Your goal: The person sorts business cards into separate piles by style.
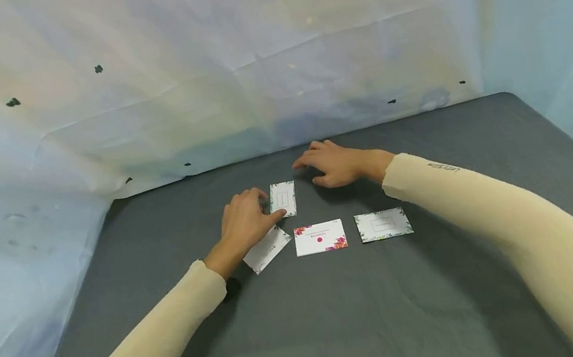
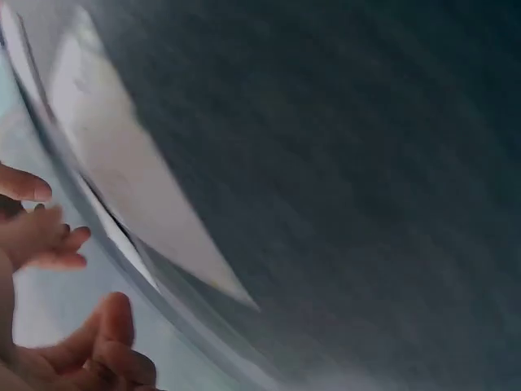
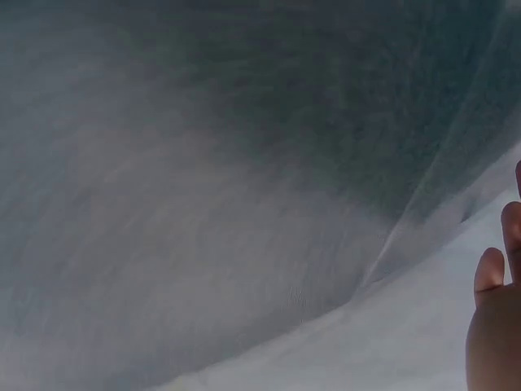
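My left hand [image 1: 245, 222] reaches over the left side of the cards, its thumb lying across the lower edge of an upright white card [image 1: 282, 197] with a leafy border. Its fingers bend loosely at that card's left side and pinch nothing. Partly under this hand, a second leafy card [image 1: 271, 249] lies at a slant. My right hand [image 1: 336, 164] hovers to the right of the upright card, fingers relaxed and apart from it. In the left wrist view, the fingers [image 2: 118, 326] are bent beside a blurred white card [image 2: 134, 163].
In front of the hands, a white card with red and pink flowers [image 1: 320, 238] lies flat. Another leafy-bordered card [image 1: 383, 225] is to its right. A grey cloth [image 1: 344, 320] covers the table, and pale patterned sheets [image 1: 243, 53] hang behind and at both sides.
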{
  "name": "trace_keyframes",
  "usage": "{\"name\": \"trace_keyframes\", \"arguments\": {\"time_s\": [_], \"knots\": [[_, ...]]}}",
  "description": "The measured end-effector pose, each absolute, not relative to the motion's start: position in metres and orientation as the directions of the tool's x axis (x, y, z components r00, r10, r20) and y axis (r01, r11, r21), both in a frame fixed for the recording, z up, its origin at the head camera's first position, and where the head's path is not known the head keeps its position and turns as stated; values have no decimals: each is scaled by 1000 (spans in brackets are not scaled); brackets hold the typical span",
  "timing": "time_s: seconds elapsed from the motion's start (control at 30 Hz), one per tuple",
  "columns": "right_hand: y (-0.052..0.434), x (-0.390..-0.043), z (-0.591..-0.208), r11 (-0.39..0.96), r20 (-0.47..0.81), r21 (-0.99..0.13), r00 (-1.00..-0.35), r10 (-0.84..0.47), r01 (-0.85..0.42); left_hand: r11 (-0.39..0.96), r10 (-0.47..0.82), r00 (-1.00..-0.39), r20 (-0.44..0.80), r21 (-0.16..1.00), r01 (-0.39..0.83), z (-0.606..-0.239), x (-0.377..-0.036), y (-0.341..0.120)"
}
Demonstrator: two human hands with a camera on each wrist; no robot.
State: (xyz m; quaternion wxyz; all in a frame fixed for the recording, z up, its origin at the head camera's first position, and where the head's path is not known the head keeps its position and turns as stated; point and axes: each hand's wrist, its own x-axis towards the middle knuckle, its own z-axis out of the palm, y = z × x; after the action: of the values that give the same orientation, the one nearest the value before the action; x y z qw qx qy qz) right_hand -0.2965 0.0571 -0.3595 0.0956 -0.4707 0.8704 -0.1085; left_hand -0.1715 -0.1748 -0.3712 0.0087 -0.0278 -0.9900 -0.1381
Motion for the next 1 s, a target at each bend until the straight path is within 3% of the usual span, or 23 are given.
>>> {"name": "trace_keyframes", "arguments": {"time_s": [0.17, 0.57, 1.0], "knots": [[39, -302, -368, 563, -63, -304, -573, -817, -769, 988, 68, -998, 16, 136, 69, -374, -171, -179], [25, -300, -384, 526, -38, -388, -557, -830, -757, 997, 82, -997, 8, 1, 82, -384, -176, -169], [28, -302, -384, 537, -26, -385, -573, -819, -750, 995, 82, -997, -13, 52, 81, -382, -180, -164]]}}
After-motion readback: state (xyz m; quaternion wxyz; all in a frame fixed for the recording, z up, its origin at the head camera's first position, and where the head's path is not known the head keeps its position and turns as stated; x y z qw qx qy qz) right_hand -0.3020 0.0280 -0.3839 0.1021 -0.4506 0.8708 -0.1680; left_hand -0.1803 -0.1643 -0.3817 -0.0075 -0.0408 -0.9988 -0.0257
